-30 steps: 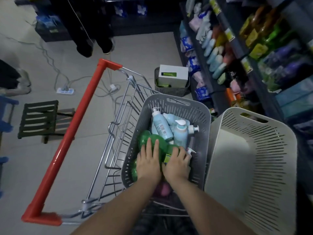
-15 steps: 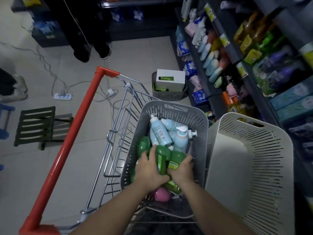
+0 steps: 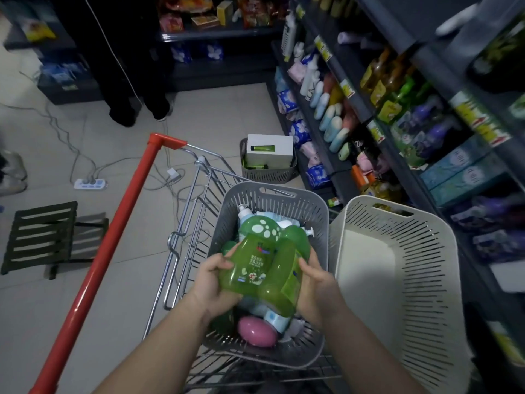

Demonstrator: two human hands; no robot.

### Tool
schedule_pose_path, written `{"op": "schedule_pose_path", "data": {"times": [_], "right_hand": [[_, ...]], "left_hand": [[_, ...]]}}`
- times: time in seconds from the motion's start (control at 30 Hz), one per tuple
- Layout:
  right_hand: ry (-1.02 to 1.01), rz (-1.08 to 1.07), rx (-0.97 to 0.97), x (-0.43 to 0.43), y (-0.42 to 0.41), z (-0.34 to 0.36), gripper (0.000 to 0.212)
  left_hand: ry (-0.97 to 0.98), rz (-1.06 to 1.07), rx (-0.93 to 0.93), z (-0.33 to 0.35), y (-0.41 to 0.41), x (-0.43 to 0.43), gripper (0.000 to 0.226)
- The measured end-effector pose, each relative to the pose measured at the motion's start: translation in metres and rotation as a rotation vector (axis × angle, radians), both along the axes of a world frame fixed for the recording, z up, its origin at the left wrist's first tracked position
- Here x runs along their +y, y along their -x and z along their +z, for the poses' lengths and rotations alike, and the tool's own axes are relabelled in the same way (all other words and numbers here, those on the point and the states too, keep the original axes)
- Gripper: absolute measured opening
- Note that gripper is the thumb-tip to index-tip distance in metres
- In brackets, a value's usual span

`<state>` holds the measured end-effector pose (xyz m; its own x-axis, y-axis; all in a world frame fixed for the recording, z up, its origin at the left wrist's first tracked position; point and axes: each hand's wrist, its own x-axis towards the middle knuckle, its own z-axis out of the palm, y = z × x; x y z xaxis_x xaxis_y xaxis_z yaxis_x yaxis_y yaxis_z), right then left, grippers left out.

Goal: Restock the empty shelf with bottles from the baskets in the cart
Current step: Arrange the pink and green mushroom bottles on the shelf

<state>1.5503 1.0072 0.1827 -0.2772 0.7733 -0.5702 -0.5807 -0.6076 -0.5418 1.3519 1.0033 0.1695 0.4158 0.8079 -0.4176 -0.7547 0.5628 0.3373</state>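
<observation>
While the green bottles are being held together just above the grey basket, they are being gripped from both sides. The left hand is being curled round the glossy, translucent bottle with the printed label. The right hand is being wrapped round the rounded flank of the bottle beside it. White dots are showing on 1 domed green top.

Under them, a smooth pink bottle and pale blue pump bottles are lying loose in the grey basket, whose plastic walls are being broken by narrow slots and 1 handle cut-out. This basket is being carried in the wire cart. Its right rim is lying just beside the taller white basket, slotted likewise, with a smooth pale floor showing inside.

Tight against the white basket's far side, dark shelving is being filled with tubes, bottles and boxes, so little gap is being left there. To the left, the red handle is running diagonally, and open tiled floor is lying beyond it. That floor is being crossed by cables to a power strip, near a slatted folding stool. Ahead of the cart, a small basket holding a white box is standing against the shelving's foot.
</observation>
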Motion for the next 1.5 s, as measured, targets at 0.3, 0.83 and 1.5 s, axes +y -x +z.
{"op": "schedule_pose_path", "data": {"times": [0.3,0.83,1.5], "right_hand": [[0.085,0.118,0.088,-0.012,-0.009,0.016,0.066],[-0.059,-0.102,0.076,-0.044,-0.079,0.050,0.067],[-0.076,-0.585,-0.457,-0.226,-0.282,0.133,0.070]], "left_hand": [[-0.093,-0.070,-0.003,0.028,-0.019,-0.002,0.068],[-0.075,-0.283,0.282,0.052,-0.044,0.009,0.077],[-0.374,-0.604,0.379,0.143,-0.285,-0.087,0.052]]}}
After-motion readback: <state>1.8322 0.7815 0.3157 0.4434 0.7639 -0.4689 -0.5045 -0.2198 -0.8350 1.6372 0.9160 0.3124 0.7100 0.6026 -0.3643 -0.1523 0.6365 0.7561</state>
